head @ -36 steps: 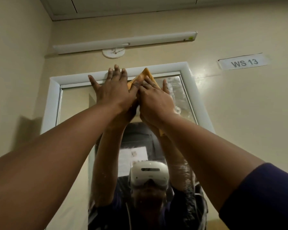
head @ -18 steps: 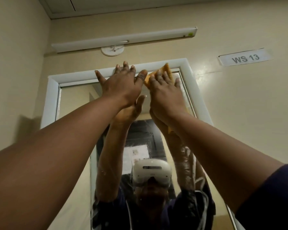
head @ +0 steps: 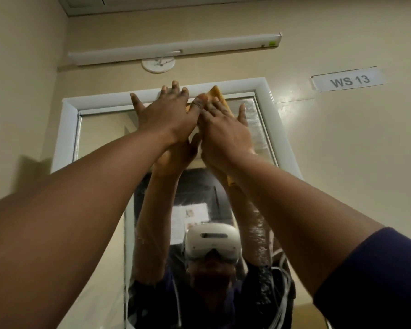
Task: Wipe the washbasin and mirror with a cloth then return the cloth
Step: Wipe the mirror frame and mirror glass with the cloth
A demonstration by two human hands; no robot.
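A cream-painted wall [head: 342,150] is filling most of the view, meeting a side wall at the left corner and a paler ceiling strip above. Set into it, the mirror [head: 100,136] is standing tall in a thick white frame [head: 67,129], its glass looking streaked and wet down the right side and showing the person's raised arms and a white headset. Above the frame a long white light fitting [head: 176,47] is running across the wall, with a round white mount [head: 158,64] just beneath it, and off to the right a small label reading "WS 13" [head: 348,79] is sticking to the paint. Both bare arms are reaching up to the top of the glass — the left hand [head: 169,117] is lying flat with fingers spread, its fingertips overlapping the upper frame, and the right hand [head: 223,131] is pressing open-palmed beside it, touching it. The orange cloth [head: 217,95] is sitting pinned under both palms against the glass — one corner is poking out just below the top frame.
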